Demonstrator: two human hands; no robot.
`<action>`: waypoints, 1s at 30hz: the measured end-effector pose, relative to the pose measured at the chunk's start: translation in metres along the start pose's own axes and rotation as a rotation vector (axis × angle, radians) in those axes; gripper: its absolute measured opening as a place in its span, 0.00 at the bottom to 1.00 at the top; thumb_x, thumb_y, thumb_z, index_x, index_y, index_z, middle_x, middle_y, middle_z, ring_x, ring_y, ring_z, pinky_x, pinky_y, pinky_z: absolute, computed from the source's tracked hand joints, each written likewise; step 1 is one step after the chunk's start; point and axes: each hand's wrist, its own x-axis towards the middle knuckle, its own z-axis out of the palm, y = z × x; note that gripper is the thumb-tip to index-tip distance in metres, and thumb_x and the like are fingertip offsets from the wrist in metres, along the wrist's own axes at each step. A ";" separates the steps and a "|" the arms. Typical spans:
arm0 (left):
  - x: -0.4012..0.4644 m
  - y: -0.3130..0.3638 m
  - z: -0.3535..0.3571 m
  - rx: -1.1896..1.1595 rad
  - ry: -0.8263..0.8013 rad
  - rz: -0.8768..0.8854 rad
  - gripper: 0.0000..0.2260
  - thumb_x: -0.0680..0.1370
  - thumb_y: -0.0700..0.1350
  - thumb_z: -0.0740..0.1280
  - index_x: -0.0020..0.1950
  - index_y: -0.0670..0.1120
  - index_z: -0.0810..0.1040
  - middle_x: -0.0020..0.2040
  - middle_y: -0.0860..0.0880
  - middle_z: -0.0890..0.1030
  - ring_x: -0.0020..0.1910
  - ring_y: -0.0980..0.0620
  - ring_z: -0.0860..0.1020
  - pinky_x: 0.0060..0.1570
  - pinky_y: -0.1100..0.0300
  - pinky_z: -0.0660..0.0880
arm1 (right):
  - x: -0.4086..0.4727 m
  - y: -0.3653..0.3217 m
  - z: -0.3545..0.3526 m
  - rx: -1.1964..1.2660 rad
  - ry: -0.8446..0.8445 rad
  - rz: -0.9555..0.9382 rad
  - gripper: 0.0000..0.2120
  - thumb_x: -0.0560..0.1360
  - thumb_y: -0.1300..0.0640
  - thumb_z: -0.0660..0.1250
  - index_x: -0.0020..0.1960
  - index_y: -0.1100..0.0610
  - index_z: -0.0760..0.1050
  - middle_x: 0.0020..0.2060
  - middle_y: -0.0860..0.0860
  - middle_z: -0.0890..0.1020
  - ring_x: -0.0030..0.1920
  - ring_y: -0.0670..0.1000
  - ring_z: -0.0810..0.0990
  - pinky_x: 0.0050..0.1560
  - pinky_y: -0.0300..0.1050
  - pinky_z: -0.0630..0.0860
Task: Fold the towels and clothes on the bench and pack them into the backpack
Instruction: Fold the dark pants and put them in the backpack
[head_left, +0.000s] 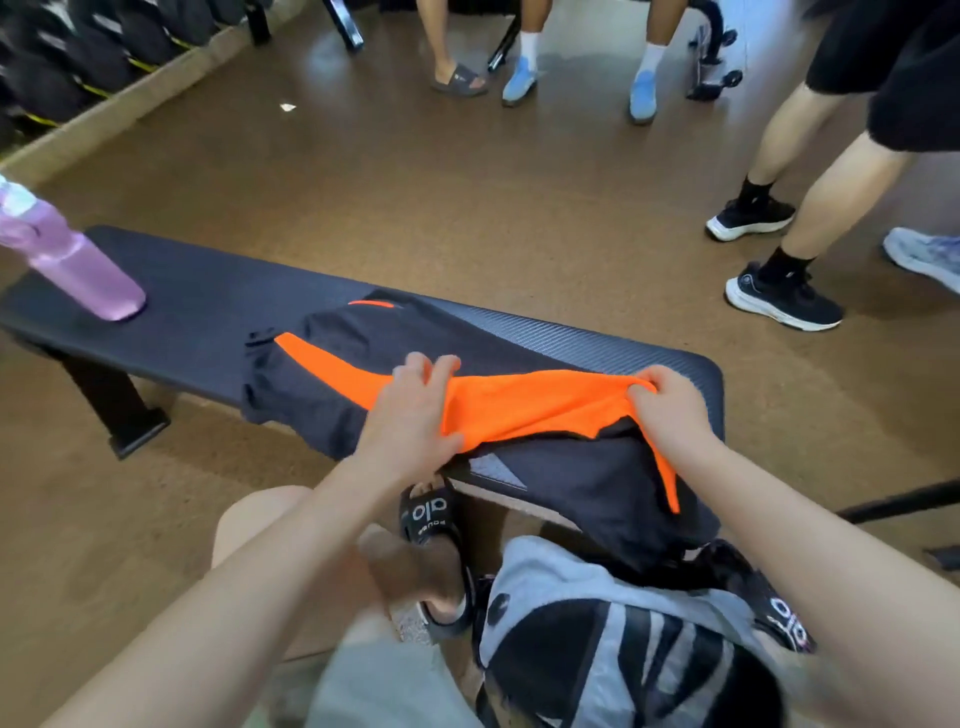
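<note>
You are holding one garment (519, 400), black with orange panels, at two points along the counter (208, 312). Your left hand (410, 410) is pinching a fold of the orange cloth near the garment's middle, thumb under and fingers closed over the top, two fingertips lifting free. Your right hand (670, 410) is gripping the orange edge toward the counter's right end, fingers curled fully around a bunched ridge of cloth. Both grips are closed on the same piece.

The garment is lying with its long axis along the counter, left to right. The far-left part is resting flat on the counter, beyond your left hand. The near-right part is hanging off the front edge, draping down toward the backpack (623, 639) standing on the floor between your knees, just below your right forearm.

Judgement: the fold is only starting. The loose flat section is lying leftward of both grips, so the coming fold likely turns on bringing that end across along the long axis. Your left hand is the nearer one to it. A pink bottle (78, 260) is standing at the counter's far left end, well apart from the cloth.
</note>
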 end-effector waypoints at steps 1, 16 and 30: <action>-0.001 -0.009 0.004 0.112 -0.046 -0.028 0.38 0.67 0.56 0.75 0.74 0.51 0.64 0.62 0.45 0.68 0.59 0.41 0.72 0.55 0.47 0.73 | 0.003 0.009 -0.008 -0.007 0.053 0.015 0.08 0.77 0.62 0.60 0.49 0.58 0.78 0.45 0.53 0.81 0.50 0.55 0.77 0.47 0.47 0.66; -0.008 0.014 0.005 -0.158 -0.041 0.227 0.05 0.83 0.46 0.58 0.49 0.47 0.68 0.43 0.50 0.73 0.45 0.47 0.73 0.43 0.46 0.73 | -0.043 -0.004 0.043 -0.622 -0.251 -0.904 0.36 0.62 0.49 0.67 0.71 0.54 0.72 0.62 0.54 0.77 0.63 0.58 0.73 0.65 0.58 0.69; -0.030 -0.038 0.003 0.264 -0.201 0.147 0.35 0.68 0.57 0.74 0.71 0.48 0.67 0.62 0.45 0.72 0.59 0.42 0.73 0.60 0.48 0.72 | -0.034 -0.023 0.014 0.009 -0.095 -0.401 0.13 0.77 0.62 0.61 0.35 0.56 0.66 0.31 0.49 0.72 0.37 0.52 0.71 0.41 0.48 0.66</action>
